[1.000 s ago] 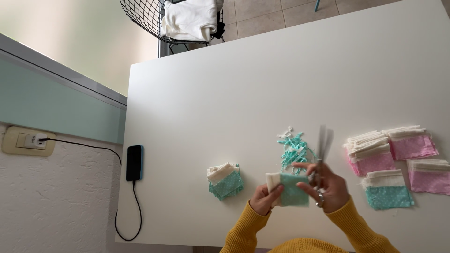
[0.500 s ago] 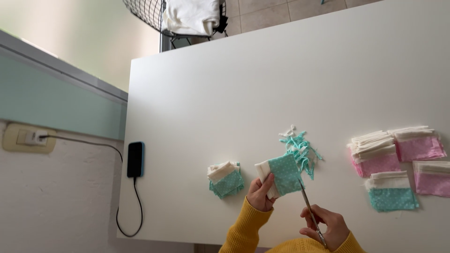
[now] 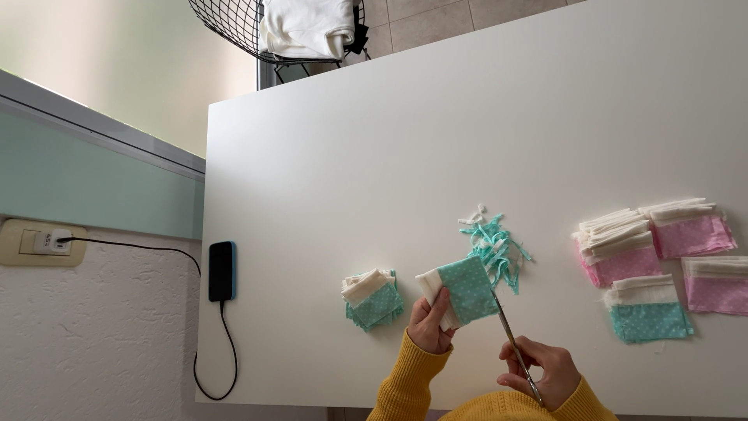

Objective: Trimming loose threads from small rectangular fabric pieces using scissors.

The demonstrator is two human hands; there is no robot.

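The person's arms in mustard-yellow knit sleeves are cut off by the lower edge, and the scissor handles are buried inside the right hand, so their shape cannot be made out. The pair of slim metal scissors shows only as a thin grey line; whether its blades are parted cannot be told.

The left hand has its grip closed on a stack of teal white-dotted fabric squares with a cream band, thumb on top at the cream end and fingers underneath, holding it tilted just above the white tabletop. The right hand's grip is closed around the scissors, whose tip meets the stack's right lower edge.

Just beyond the held stack lies a loose heap of teal and cream fabric trimmings. To the left, near the left hand, sits a smaller pile of teal and cream fabric pieces. Well apart on the right are four stacks: two of pink dotted fabric with cream bands, a teal one, and a pink one cut off by the right edge.

A dark phone in a blue case lies at the tabletop's left edge, its black cable running to a beige wall socket. At the top, a black wire chair holding white cloth is partly out of frame.
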